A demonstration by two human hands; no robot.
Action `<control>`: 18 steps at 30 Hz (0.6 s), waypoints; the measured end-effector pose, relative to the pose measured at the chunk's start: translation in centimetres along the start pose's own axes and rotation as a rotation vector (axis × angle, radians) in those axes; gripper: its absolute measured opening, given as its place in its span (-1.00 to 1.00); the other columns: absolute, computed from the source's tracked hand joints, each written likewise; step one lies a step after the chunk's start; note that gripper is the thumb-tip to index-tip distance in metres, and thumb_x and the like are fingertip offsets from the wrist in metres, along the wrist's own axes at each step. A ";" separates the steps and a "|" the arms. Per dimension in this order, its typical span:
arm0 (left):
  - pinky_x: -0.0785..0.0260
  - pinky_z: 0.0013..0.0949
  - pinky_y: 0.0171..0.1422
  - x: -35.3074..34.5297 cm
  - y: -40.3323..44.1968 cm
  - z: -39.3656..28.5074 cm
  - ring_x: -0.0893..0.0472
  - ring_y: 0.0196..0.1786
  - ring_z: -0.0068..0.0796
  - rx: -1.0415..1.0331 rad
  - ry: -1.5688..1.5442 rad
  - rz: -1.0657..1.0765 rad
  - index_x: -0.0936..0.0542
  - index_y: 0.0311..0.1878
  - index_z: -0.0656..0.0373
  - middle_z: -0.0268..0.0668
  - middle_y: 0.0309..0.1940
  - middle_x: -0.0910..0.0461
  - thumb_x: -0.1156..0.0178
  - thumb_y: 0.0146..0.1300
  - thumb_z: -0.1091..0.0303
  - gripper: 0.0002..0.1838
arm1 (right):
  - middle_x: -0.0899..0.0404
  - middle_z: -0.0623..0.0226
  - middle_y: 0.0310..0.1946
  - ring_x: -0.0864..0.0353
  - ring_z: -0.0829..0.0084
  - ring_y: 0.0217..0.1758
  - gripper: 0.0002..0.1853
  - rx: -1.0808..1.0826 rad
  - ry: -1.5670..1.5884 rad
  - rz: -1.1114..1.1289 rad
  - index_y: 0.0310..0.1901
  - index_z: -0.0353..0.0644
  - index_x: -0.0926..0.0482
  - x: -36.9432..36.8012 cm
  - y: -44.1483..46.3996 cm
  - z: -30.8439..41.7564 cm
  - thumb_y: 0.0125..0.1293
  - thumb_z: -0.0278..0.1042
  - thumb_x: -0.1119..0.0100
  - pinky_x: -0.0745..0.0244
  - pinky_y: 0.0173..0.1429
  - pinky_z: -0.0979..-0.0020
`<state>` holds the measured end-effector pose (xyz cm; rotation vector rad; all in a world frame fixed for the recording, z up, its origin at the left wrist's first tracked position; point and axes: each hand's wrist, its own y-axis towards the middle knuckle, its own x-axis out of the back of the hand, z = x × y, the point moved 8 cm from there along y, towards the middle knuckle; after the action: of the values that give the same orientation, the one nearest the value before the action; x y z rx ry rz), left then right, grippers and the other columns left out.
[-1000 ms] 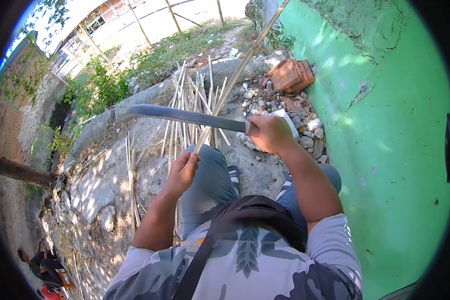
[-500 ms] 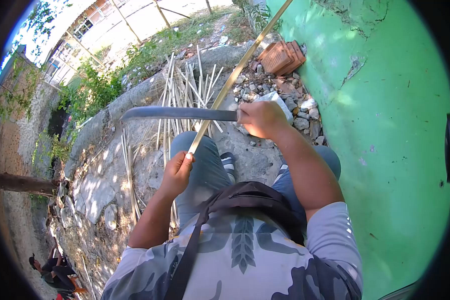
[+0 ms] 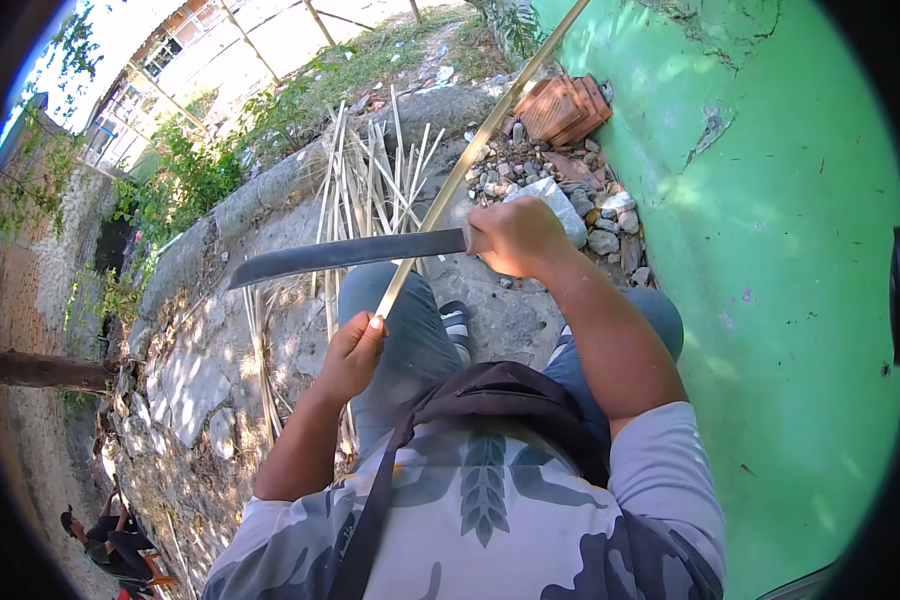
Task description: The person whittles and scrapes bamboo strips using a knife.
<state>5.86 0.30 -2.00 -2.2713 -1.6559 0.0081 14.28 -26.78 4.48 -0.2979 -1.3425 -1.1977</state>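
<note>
My left hand (image 3: 354,355) is closed on the lower end of a long, pale wooden strip (image 3: 457,176), which slants up and to the right past the top of the view. The fingers of my right hand (image 3: 522,238) are wrapped round the handle of a machete (image 3: 348,254). Its dark, wide blade points left and lies across the strip above my left hand; whether the two touch is unclear. Beyond the blade, a loose pile of thin pale strips (image 3: 368,180) lies on the ground.
A green wall (image 3: 770,300) runs along the right. Beside it are stacked clay tiles (image 3: 562,110) and rubble (image 3: 602,225). More strips (image 3: 260,360) lie at left. A low stone ledge (image 3: 260,200) curves behind the pile. Another person (image 3: 120,540) sits at the lower left.
The view has shifted slightly to the right. The machete has turned, its tip now lower and its blade face showing broader. Both hands keep their hold.
</note>
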 end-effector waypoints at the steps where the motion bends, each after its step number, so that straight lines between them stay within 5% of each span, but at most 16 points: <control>1: -0.11 -0.52 -0.46 -0.2 -0.2 0.1 -0.22 -0.55 -0.73 0.030 -0.064 0.045 -0.50 -0.20 0.10 -0.55 -0.55 -0.30 0.03 0.70 0.12 -0.67 | -0.63 0.13 -0.50 -0.71 0.00 -0.35 -0.85 0.016 -0.008 -0.027 -0.31 -0.10 -0.61 1.0 0.0 0.2 0.14 -0.31 -0.38 -0.58 -0.25 0.04; 5: -0.01 -0.52 -0.52 1.1 -1.1 0.0 -0.16 -0.59 -0.73 0.114 -0.216 0.110 -0.46 -0.19 0.06 -0.57 -0.57 -0.24 0.06 0.71 0.10 -0.68 | -0.71 0.17 -0.42 -0.75 0.02 -0.30 -0.82 -0.313 0.149 -0.054 -0.25 -0.04 -0.68 1.8 -1.0 -6.3 0.14 -0.22 -0.41 -0.62 -0.18 0.04; 8: 0.05 -0.51 -0.54 1.4 -1.3 0.0 -0.11 -0.61 -0.73 0.134 -0.251 0.112 -0.46 -0.18 0.04 -0.58 -0.58 -0.20 0.06 0.71 0.09 -0.69 | -0.71 0.13 -0.41 -0.74 -0.01 -0.29 -0.80 -0.326 0.114 -0.156 -0.23 -0.05 -0.68 2.7 -1.2 -7.6 0.15 -0.21 -0.41 -0.62 -0.18 0.02; 12: 0.07 -0.51 -0.54 0.1 -1.0 0.1 -0.10 -0.61 -0.73 0.136 -0.289 0.132 -0.46 -0.18 0.04 -0.60 -0.58 -0.18 0.07 0.71 0.08 -0.68 | -0.63 0.14 -0.53 -0.66 -0.01 -0.40 -0.87 -0.125 0.160 -0.150 -0.39 -0.11 -0.60 1.5 -0.5 -2.3 0.18 -0.30 -0.35 -0.61 -0.14 0.02; 15: 0.06 -0.51 -0.54 -0.3 -0.7 -0.2 -0.09 -0.61 -0.73 0.112 -0.292 0.146 -0.45 -0.18 0.05 -0.60 -0.59 -0.17 0.07 0.71 0.09 -0.68 | -0.72 0.16 -0.42 -0.76 0.04 -0.28 -0.81 0.079 -0.094 0.029 -0.29 -0.02 -0.64 -0.5 -0.1 1.4 0.09 -0.24 -0.44 -0.63 -0.14 0.01; 18: 0.05 -0.51 -0.55 0.8 -1.4 0.3 -0.10 -0.62 -0.73 0.107 -0.255 0.139 -0.45 -0.19 0.07 -0.59 -0.59 -0.17 0.06 0.71 0.10 -0.68 | -0.66 0.17 -0.48 -0.70 -0.01 -0.37 -0.83 0.010 0.054 -0.054 -0.39 -0.09 -0.56 1.1 -0.3 -0.8 0.13 -0.26 -0.37 -0.59 -0.21 0.04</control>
<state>4.80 1.45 -1.74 -2.3770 -1.5670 0.4246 14.23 -28.05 5.05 -0.2218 -1.3163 -1.2357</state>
